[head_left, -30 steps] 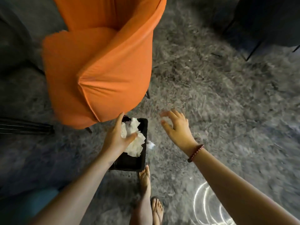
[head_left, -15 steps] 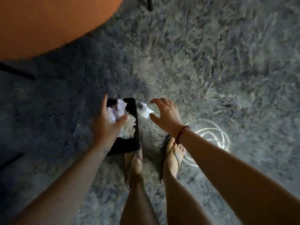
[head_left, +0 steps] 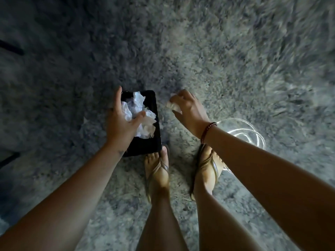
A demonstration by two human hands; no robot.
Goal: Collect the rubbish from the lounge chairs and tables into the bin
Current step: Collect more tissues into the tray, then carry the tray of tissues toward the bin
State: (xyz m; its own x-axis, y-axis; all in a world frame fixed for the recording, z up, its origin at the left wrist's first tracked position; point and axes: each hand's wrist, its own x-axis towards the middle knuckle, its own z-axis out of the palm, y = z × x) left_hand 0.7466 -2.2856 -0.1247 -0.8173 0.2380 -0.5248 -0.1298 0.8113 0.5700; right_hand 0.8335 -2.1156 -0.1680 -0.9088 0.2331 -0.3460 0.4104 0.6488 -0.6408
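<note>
Paper is what I am picking up, seen from my head camera. My right hand [head_left: 190, 109] is curled round a small white paper scrap [head_left: 173, 105], just beside the black bin [head_left: 153, 142], over the grey rug [head_left: 235, 69]. My left hand [head_left: 119, 124] grips the bin by its rim, thumb inside on the crumpled paper balls [head_left: 139, 113] in it. I think the scrap is very light and soft. It squashes, it will not break, and it could float away, so pinching it in the middle is best. The bin looks light too, and the rim is a good place to hold. I can see no words or labels on anything.
</note>
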